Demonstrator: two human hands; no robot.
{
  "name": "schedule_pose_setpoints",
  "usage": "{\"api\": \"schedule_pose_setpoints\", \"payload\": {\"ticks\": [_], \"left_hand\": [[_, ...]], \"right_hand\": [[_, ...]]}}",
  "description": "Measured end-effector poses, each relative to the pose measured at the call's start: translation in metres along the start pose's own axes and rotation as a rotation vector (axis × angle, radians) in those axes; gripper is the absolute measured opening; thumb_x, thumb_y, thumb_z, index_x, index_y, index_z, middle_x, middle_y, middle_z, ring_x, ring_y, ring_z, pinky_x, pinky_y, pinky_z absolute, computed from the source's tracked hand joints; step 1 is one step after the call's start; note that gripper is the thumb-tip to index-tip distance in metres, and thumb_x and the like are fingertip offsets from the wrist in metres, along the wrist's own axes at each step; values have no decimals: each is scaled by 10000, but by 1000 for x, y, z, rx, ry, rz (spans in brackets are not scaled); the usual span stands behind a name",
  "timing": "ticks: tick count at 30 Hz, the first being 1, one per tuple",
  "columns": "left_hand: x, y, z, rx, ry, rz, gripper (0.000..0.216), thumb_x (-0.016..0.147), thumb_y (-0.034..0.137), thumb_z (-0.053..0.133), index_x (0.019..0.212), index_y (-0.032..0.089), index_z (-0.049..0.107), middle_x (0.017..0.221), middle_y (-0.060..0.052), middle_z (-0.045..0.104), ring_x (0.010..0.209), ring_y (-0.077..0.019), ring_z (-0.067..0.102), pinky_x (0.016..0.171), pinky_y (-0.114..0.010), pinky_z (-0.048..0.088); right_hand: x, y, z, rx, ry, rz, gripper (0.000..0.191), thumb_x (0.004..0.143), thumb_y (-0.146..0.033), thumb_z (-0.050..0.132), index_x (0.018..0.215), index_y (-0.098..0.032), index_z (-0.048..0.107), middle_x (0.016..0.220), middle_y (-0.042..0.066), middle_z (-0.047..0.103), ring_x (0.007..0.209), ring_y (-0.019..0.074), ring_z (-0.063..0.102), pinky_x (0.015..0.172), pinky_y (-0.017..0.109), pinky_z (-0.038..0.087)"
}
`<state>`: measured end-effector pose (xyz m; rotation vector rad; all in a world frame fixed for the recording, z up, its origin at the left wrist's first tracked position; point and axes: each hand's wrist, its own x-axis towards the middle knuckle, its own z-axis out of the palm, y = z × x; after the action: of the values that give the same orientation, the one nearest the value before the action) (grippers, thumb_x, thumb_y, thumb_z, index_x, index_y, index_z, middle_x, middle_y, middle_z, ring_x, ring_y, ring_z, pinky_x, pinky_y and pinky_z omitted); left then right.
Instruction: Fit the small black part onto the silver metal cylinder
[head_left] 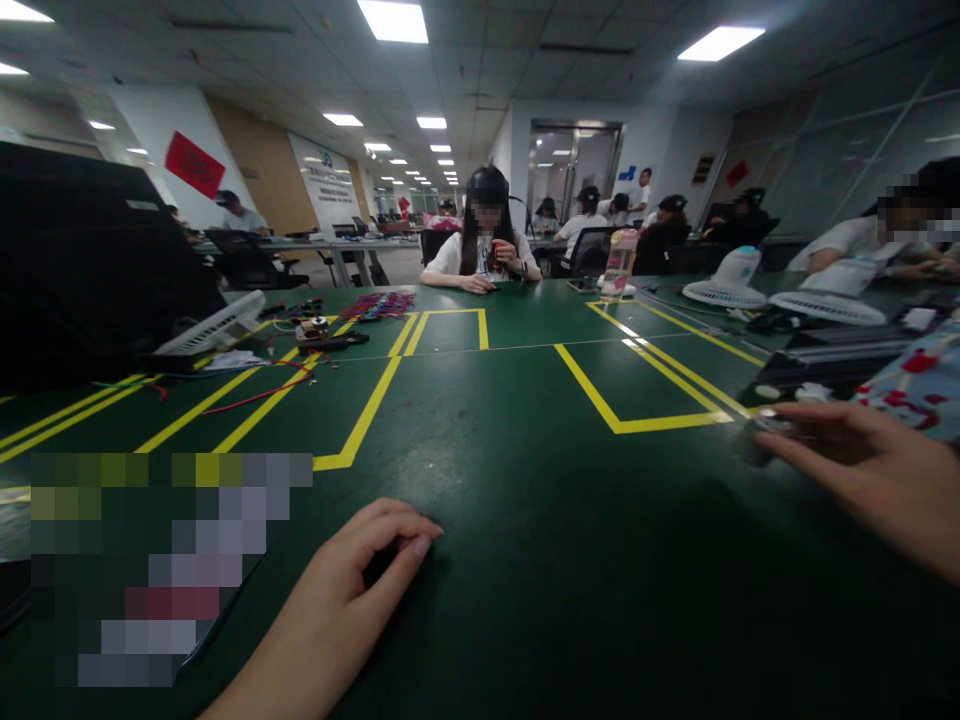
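My left hand (352, 590) rests on the green table (525, 520) near its front edge. Its fingers are curled under and their tips touch the mat; nothing shows inside them. My right hand (870, 470) comes in from the right, thumb and fingers pinched on a small grey object (759, 428), blurred and too small to name. That object lies just past the corner of a yellow tape rectangle (637, 395).
Red wires and small parts (300, 350) lie at the far left beside a white fan (217, 325). A dark bulky shape (90, 270) stands at left. A person (484, 250) sits across the table. White fans (757, 285) and a pink bottle (619, 262) stand at the far right.
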<state>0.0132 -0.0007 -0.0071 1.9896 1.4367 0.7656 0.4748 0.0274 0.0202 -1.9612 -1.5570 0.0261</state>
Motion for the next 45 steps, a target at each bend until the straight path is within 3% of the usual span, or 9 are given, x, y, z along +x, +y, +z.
{"api": "schedule_pose_setpoints", "payload": {"ticks": [4, 8, 21, 24, 27, 31, 34, 39, 45], "left_hand": [[0, -1, -1, 12, -10, 7, 171, 933, 290, 485, 950, 285, 655, 1016, -4, 635, 977, -214, 619, 863, -338, 486], [-2, -1, -2, 19, -10, 15, 163, 933, 279, 492, 943, 290, 655, 1021, 2, 628, 986, -207, 615, 875, -332, 484], [7, 21, 11, 62, -50, 38, 253, 907, 208, 512, 1132, 307, 572, 1056, -12, 628, 928, -214, 612, 838, -393, 512], [12, 35, 21, 15, -54, 112, 490, 853, 146, 572, 1273, 366, 454, 1192, 0, 594, 1032, -216, 586, 921, -410, 484], [15, 45, 29, -28, -60, 194, 742, 778, 103, 649, 1371, 401, 318, 1314, 2, 533, 1130, -226, 542, 994, -419, 437], [17, 47, 32, -74, -26, 229, 634, 816, 130, 650, 1330, 387, 382, 1213, 2, 588, 1061, -213, 565, 943, -390, 465], [18, 45, 34, -90, -13, 239, 533, 828, 142, 660, 1263, 375, 461, 1140, 10, 621, 999, -205, 580, 891, -365, 485], [18, 45, 35, -96, -20, 220, 500, 822, 168, 676, 1247, 353, 490, 1132, -9, 629, 988, -218, 585, 874, -371, 492], [13, 43, 35, -100, -26, 147, 625, 814, 249, 699, 1332, 376, 371, 1255, -24, 585, 1069, -241, 569, 936, -421, 465]], "right_hand": [[-35, -96, 34, 522, -340, -288, 417, 780, -432, 659, 1116, -198, 579, 1147, 90, 600, 966, 143, 624, 859, 271, 531], [-56, -153, 68, 625, -467, -562, 280, 802, -317, 646, 1053, -207, 588, 1148, 42, 590, 1032, 116, 586, 905, 255, 521], [-66, -158, 96, 661, -561, -636, 387, 749, -197, 665, 1107, -239, 524, 1136, 9, 550, 1014, 103, 545, 918, 267, 473], [-67, -160, 99, 791, -704, -502, 395, 750, -206, 674, 1108, -228, 509, 1063, 13, 566, 951, 108, 567, 873, 278, 484], [-65, -167, 99, 1148, -946, -102, 496, 728, -278, 723, 1131, -206, 444, 1040, 24, 577, 904, 116, 597, 822, 280, 507], [-61, -175, 95, 1421, -1297, 410, 453, 814, -408, 636, 1139, -134, 481, 1064, 73, 586, 882, 97, 603, 805, 234, 508], [-59, -176, 91, 1440, -1413, 483, 422, 859, -419, 583, 1135, -104, 528, 1111, 96, 591, 923, 84, 600, 838, 190, 491], [-60, -175, 91, 1439, -1399, 421, 396, 834, -397, 616, 1114, -134, 523, 1107, 86, 598, 905, 90, 612, 810, 200, 504], [-64, -172, 94, 1200, -928, -49, 549, 663, -227, 765, 1125, -199, 470, 1035, 34, 604, 896, 124, 617, 816, 288, 519]]}}
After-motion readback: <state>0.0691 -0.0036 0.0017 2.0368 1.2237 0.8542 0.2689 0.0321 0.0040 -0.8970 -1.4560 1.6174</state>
